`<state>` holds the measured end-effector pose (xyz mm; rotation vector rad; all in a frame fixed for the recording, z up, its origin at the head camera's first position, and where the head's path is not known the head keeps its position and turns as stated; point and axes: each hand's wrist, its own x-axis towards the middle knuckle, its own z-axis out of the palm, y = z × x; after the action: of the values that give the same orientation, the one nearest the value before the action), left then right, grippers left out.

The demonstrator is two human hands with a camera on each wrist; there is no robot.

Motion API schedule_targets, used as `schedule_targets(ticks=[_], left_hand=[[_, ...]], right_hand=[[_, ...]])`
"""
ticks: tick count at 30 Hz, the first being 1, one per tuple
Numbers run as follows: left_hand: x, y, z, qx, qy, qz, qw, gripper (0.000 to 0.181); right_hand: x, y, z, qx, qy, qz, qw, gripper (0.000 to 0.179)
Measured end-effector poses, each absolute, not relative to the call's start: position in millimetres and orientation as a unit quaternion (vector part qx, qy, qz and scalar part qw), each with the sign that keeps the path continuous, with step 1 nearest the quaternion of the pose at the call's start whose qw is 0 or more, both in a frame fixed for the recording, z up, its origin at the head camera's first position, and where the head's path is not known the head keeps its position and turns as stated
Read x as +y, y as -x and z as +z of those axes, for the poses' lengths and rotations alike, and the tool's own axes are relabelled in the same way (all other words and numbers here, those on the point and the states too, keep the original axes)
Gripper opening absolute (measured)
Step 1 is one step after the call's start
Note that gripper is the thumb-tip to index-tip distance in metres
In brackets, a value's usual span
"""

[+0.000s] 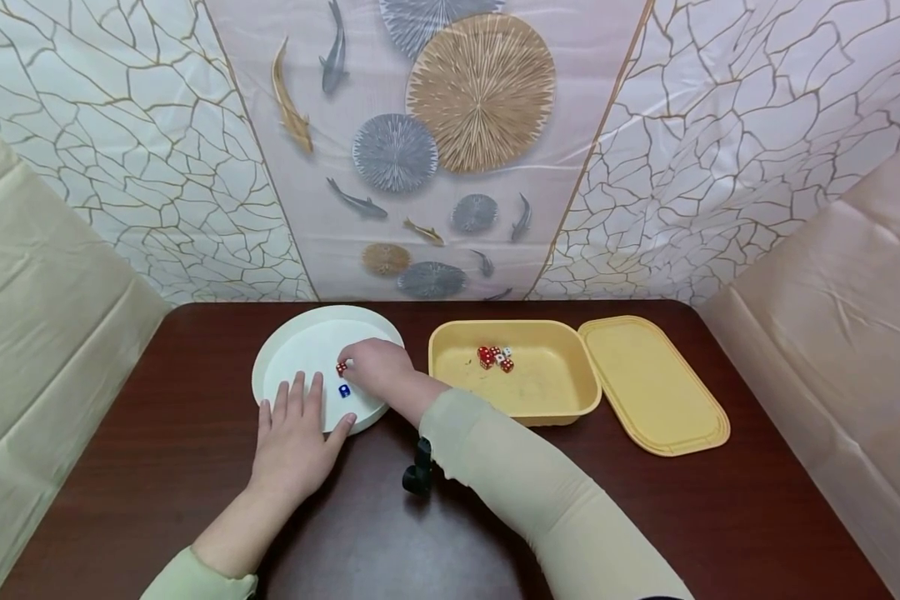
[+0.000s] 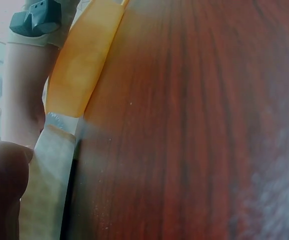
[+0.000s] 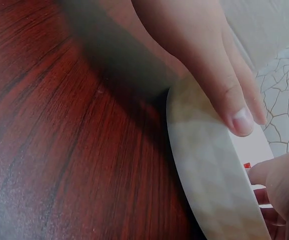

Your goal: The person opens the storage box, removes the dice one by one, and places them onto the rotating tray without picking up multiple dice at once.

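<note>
A white round tray (image 1: 288,346) stands at the left of the table. My left hand (image 1: 291,442) lies over its near-left side, fingers straight and spread, thumb at the near rim. Over the tray, my right hand (image 1: 378,365) reaches in from the right and pinches a red die (image 1: 341,367) at its fingertips. A blue die (image 1: 344,390) sits on the tray between the two hands. In the right wrist view, the right fingers partly hide the red die (image 3: 247,165), and the left thumb (image 3: 243,122) hangs over the tray wall (image 3: 204,145).
To the right stands a yellow rectangular container (image 1: 547,392) with several red and white dice (image 1: 487,357) inside. Its yellow lid (image 1: 656,383) lies flat beside it, near the table's right side. A black wrist device (image 1: 417,471) shows below my right sleeve. Patterned fabric walls surround the table.
</note>
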<state>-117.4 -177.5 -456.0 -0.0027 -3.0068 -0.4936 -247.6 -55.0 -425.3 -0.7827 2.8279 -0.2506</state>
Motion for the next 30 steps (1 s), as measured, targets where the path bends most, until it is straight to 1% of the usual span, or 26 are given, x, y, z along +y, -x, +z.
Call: schedule_targets(ticks=[10,17,24,30], left_hand=[[-175,118,-454,-0.985,0.005,-0.163,0.051,0.080],[-175,118,-453,-0.986,0.004,-0.161,0.049,0.081],[-176,117,-454,-0.985,0.001,-0.163,0.051,0.082],[-175,116,-453,-0.985,-0.001,-0.168,0.047,0.082]], right_hand=[[-50,246,-421,0.962,0.233,-0.101,0.103,0.029],[-39,241,-404,0.955,0.219,-0.174,0.096,0.032],[-16,239,-387,0.944,0.204,-0.247,0.081,0.034],[14,239,-380,0.940,0.192,-0.272,0.067,0.036]])
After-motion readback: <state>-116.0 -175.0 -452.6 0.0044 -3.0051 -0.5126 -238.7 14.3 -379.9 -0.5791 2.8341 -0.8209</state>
